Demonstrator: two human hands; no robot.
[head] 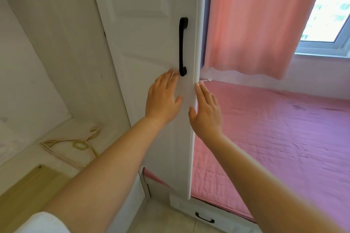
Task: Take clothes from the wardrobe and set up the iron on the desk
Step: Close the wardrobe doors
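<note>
A white wardrobe door (147,24) stands swung out in the middle of the view, with a black vertical handle (183,46) near its free edge. My left hand (162,98) lies flat on the door's face just below that handle, fingers spread. At the door's right edge my right hand (206,111) rests with its fingers apart and its thumb against the edge. Neither hand holds anything. The wardrobe's inside (47,62) shows at the left, and no hanging clothes or iron are visible.
Pale hangers (75,143) lie on the wardrobe floor, with a wooden panel (32,181) in front of them. A bed with a pink quilt (274,138) fills the right. A pink curtain (255,21) and a window (327,5) are behind it. A drawer with a black handle (204,218) sits below.
</note>
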